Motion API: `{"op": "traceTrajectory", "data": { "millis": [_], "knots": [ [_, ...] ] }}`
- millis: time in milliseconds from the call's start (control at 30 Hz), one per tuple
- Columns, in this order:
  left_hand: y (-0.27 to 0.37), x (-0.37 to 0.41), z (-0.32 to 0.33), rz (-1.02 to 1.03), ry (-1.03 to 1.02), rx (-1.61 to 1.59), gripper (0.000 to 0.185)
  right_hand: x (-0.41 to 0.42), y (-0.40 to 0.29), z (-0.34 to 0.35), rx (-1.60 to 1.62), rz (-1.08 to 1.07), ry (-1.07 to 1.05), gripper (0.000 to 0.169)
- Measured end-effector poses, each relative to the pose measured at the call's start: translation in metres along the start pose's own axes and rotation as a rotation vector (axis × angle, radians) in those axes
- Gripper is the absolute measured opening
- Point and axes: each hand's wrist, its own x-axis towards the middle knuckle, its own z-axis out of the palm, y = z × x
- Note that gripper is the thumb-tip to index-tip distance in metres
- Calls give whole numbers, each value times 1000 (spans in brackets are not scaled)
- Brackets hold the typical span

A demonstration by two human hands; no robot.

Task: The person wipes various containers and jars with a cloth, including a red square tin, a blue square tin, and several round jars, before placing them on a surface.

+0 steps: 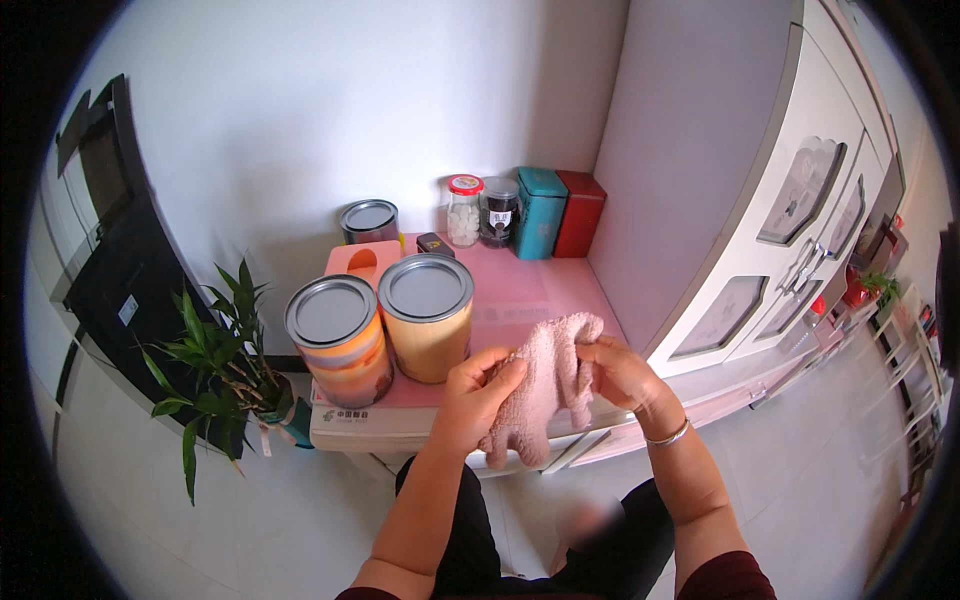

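Note:
A pink terry cloth [541, 390] hangs in folds between my two hands, over the front edge of the cabinet top. My left hand [484, 394] pinches its left side between thumb and fingers. At the cloth's upper right, my right hand [619, 367] grips a fold; a silver bangle is on that wrist. Just left of my left hand stand two large tins with metal lids, a cream one [426, 337] and an orange patterned one [343, 360]. Behind them are a pink tissue box [345, 257] and a third tin [369, 223].
Along the wall stand a red-lidded jar [464, 214], a dark-filled jar [499, 214], a teal tin [541, 214] and a red tin [580, 217]. A small black box [435, 244] lies near them. A tall white cabinet [750, 225] rises at right; a potted plant [217, 360] stands left.

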Motion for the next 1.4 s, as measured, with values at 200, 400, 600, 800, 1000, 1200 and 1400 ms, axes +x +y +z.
{"op": "traceTrajectory", "data": {
  "millis": [200,400,600,800,1000,1200,1400],
  "knots": [
    [0,1,-10,56,48,379,12,-30,-35,7,-492,-278,21,15],
    [-5,4,-7,103,75,137,13,-60,-31,44,-814,-296,-295,38],
    [12,-3,0,-10,-93,-160,16,-31,-4,41,-291,-423,-60,41],
    [16,-18,-9,203,47,106,18,-22,-28,35,-437,-219,61,25],
    [-4,-18,-22,751,577,668,34,23,-55,76,-814,-681,628,24],
    [-13,-11,-29,728,652,763,55,54,-43,119,-1229,-992,238,41],
    [-20,-3,-29,679,665,717,64,110,-50,106,-772,-557,20,54]
  ]
}}
